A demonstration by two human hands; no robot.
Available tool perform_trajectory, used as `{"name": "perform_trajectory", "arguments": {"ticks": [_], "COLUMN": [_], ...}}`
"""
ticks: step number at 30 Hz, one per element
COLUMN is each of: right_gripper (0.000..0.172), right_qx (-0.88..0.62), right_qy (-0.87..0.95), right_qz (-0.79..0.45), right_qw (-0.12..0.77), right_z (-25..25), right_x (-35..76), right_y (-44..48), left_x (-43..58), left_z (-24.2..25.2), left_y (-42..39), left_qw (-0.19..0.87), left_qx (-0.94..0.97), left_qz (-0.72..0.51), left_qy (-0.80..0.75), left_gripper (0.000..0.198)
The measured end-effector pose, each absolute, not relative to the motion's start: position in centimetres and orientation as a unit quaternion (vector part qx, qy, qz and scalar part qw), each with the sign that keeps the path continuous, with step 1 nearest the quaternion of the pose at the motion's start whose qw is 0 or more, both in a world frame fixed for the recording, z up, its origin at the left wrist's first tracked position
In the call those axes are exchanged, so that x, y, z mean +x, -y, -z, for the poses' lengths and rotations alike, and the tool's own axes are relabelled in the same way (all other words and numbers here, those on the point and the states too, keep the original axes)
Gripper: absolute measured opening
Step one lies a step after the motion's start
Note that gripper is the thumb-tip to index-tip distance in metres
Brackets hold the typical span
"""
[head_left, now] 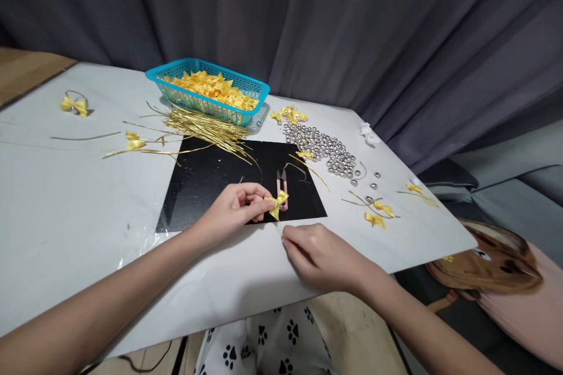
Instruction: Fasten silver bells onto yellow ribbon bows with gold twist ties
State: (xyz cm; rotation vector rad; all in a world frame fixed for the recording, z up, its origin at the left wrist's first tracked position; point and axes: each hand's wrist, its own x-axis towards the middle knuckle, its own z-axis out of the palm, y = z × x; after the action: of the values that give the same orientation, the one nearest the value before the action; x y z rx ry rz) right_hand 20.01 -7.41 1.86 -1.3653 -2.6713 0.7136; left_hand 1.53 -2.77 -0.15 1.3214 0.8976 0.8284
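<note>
- The left hand [246, 202] is nearly closed, thumb and fingers pinching a yellow bow [278, 204] at its left edge.
- The right hand [316, 249], curled tight, grips a thin strand [280, 229] at its fingertips.
- That strand runs from under the bow towards the person, slightly right; so the bow sits just beyond the right fingertips, touching only the left hand.
- Right behind the bow, pink-handled snips [278, 183] lie on a black mat [197, 187], blades pointing away.
- Further off I see gold wires [197, 128] and silver beads [328, 149].

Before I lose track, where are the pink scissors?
In the head view, the pink scissors lie right of centre on the black mat, partly behind the bow in the left hand.
</note>
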Motion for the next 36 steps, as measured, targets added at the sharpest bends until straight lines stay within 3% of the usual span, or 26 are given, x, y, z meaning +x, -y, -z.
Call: {"name": "perform_trajectory", "arguments": {"ticks": [8,15,19,27,36], "right_gripper": [0.017,0.017,0.021,0.014,0.013], "right_qx": [-0.427,-0.395,-0.389,-0.468,-0.421], "right_qy": [0.883,0.899,0.900,0.829,0.853], "right_qz": [-0.193,-0.188,-0.194,-0.206,-0.149], "right_qw": [-0.021,-0.013,0.039,0.227,0.269], "right_z": [-1.9,-1.7,-1.2,0.0,0.6], "right_x": [19.5,19.6,19.7,19.6,19.2], "right_y": [7.7,7.8,7.9,7.1,6.8], "left_x": [1.5,1.4,1.4,1.6,1.8], "left_z": [0.2,0.3,0.4,0.4,0.2], "left_y": [2.8,2.7,2.6,2.9,3.0], "left_qw": [0.632,0.635,0.627,0.606,0.589], "left_qx": [0.557,0.546,0.551,0.593,0.606], "left_qz": [-0.372,-0.379,-0.384,-0.361,-0.349], "left_qy": [-0.390,-0.394,-0.394,-0.388,-0.405], "left_gripper": [0.018,0.017,0.017,0.020,0.023]}}
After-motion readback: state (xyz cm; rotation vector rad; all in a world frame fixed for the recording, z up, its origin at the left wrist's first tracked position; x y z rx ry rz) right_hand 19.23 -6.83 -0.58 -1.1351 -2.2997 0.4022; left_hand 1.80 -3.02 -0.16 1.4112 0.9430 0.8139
